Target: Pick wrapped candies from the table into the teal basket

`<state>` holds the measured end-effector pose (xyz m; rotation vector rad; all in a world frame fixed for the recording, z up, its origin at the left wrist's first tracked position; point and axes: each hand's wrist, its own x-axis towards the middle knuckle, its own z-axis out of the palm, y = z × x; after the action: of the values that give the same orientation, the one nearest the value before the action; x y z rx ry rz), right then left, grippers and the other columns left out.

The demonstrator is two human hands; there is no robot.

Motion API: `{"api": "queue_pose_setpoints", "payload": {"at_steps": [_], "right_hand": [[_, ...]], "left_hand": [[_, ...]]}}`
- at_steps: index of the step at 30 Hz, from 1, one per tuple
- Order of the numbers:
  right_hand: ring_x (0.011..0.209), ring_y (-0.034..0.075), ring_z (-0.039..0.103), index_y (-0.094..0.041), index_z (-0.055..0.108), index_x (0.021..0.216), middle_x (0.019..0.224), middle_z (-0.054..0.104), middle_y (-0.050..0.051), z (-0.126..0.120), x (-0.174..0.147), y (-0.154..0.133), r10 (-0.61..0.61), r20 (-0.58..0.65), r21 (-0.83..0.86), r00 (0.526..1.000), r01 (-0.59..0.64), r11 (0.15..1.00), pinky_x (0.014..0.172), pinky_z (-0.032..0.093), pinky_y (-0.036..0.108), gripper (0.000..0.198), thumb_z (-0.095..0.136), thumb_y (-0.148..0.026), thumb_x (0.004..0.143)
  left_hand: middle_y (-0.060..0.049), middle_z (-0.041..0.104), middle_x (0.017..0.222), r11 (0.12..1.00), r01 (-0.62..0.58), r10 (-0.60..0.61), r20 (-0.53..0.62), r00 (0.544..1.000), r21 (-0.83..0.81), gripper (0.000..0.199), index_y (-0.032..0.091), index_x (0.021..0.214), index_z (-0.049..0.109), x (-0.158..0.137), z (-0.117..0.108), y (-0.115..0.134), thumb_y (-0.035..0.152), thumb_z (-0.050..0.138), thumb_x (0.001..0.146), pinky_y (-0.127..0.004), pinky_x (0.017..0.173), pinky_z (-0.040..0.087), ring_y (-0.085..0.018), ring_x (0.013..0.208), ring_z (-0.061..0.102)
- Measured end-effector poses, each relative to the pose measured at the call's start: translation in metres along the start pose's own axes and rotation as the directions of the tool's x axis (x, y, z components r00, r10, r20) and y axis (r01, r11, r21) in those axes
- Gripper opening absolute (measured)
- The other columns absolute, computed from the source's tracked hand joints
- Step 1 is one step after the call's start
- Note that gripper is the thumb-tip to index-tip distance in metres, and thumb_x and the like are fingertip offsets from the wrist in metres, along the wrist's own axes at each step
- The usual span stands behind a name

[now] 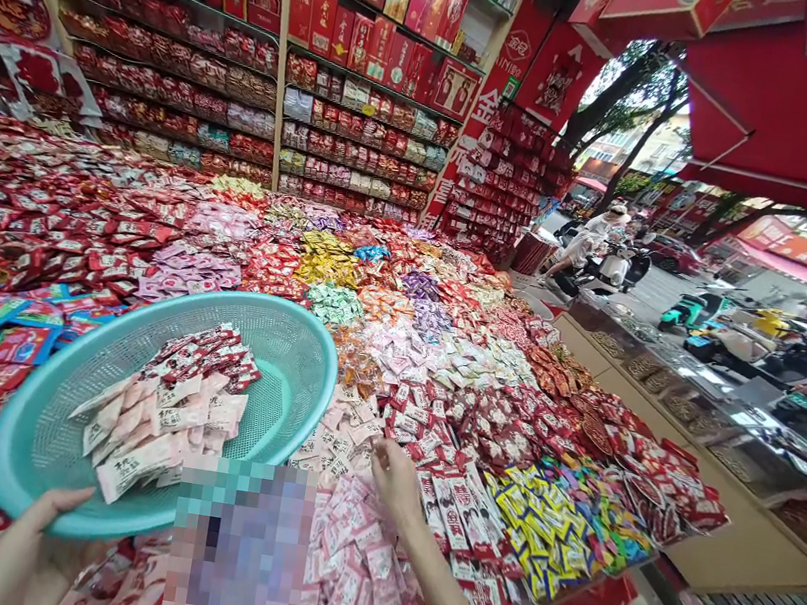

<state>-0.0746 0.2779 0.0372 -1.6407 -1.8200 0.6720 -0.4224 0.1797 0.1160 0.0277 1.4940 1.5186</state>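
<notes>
My left hand [46, 537] grips the near left rim of a teal plastic basket [299, 338], thumb over the edge, fingers underneath. The basket is tilted toward me above the candy. Inside it lie pale pink candy packets [162, 423], with dark red candy packets [210, 352] behind them; the right part of its floor is bare. To the right of the basket, my right hand [393, 483] reaches down to a pile of cream-pink packets [337, 439]. Its fingers are curled at the pile's edge, beside red-and-white packets [413, 415]. What they pinch, if anything, is hidden.
Heaps of wrapped candy [334, 262] cover the wide display. Yellow-and-blue packets [542, 515] lie near its right edge. Shelves [285, 52] of bottles, boxes and bagged sweets stand behind. At right are a glass-topped case [691, 406], parked scooters [753, 345] and a person [595, 235]. A pixelated patch hides the bottom middle.
</notes>
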Motion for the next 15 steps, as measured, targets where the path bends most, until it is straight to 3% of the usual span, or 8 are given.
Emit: {"api": "queue_pose_setpoints", "payload": {"at_steps": [3, 6, 10, 15], "right_hand": [[0.103, 0.024, 0.055, -0.019, 0.062, 0.107, 0.113, 0.064, 0.010, 0.010, 0.030, 0.011, -0.061, 0.081, -0.357, 0.995, 0.086, 0.930, 0.084, 0.041, 0.034, 0.034, 0.042, -0.004, 0.084], [0.108, 0.024, 0.052, -0.020, 0.060, 0.116, 0.121, 0.061, 0.010, 0.020, 0.048, 0.018, -0.057, 0.198, -0.578, 0.978, 0.164, 0.800, 0.085, 0.038, 0.034, 0.047, 0.038, 0.005, 0.082], [0.107, 0.024, 0.051, -0.020, 0.061, 0.111, 0.116, 0.062, 0.010, 0.027, 0.059, 0.021, -0.140, 0.335, -0.643, 0.932, 0.334, 0.689, 0.086, 0.036, 0.034, 0.038, 0.042, 0.002, 0.086], [0.104, 0.024, 0.052, -0.019, 0.062, 0.106, 0.108, 0.064, 0.011, 0.028, 0.065, 0.018, -0.159, 0.359, -0.637, 0.920, 0.365, 0.679, 0.087, 0.035, 0.035, 0.030, 0.048, -0.001, 0.086]], "left_hand": [[0.001, 0.069, 0.074, 0.999, 0.053, -0.053, -0.022, 0.998, 0.000, 0.022, 0.016, 0.088, 0.067, -0.001, 0.000, -0.001, 0.007, 0.059, 0.069, -0.022, 0.045, 0.052, -0.014, 0.052, 0.059], [0.000, 0.070, 0.081, 0.998, 0.059, -0.059, 0.007, 0.998, 0.002, 0.019, 0.017, 0.087, 0.066, 0.003, -0.005, -0.006, 0.008, 0.060, 0.071, -0.021, 0.050, 0.053, -0.014, 0.059, 0.062], [0.001, 0.070, 0.081, 0.999, 0.037, -0.038, 0.013, 0.999, 0.030, 0.022, 0.017, 0.090, 0.065, 0.004, -0.008, -0.009, 0.010, 0.063, 0.069, -0.024, 0.049, 0.055, -0.015, 0.057, 0.061], [0.002, 0.068, 0.075, 0.999, 0.010, -0.011, 0.005, 1.000, 0.039, 0.025, 0.017, 0.092, 0.063, -0.007, 0.000, -0.004, 0.008, 0.060, 0.069, -0.026, 0.047, 0.055, -0.015, 0.052, 0.059]]}}
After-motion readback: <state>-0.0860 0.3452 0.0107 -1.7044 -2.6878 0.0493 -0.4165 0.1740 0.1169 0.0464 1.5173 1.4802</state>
